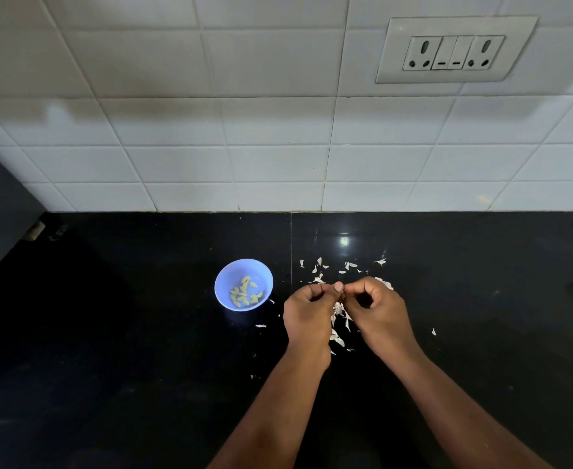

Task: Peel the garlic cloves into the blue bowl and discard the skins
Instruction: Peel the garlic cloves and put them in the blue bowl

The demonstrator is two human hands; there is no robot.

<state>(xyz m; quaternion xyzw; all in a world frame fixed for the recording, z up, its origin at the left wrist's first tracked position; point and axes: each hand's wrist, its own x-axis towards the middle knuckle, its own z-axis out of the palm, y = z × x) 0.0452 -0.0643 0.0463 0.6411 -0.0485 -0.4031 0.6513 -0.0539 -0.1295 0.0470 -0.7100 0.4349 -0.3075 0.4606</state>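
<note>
left hand [307, 308], right hand [374, 308]: fingertips pinched together, content hidden | one blue bowl [225, 282]

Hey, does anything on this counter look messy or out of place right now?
Yes: white garlic skins lie scattered loose on the black counter, around and under both hands, with stray bits near the blue bowl. The peeled cloves sit inside the bowl. Nothing looks spilled or damaged.
</note>
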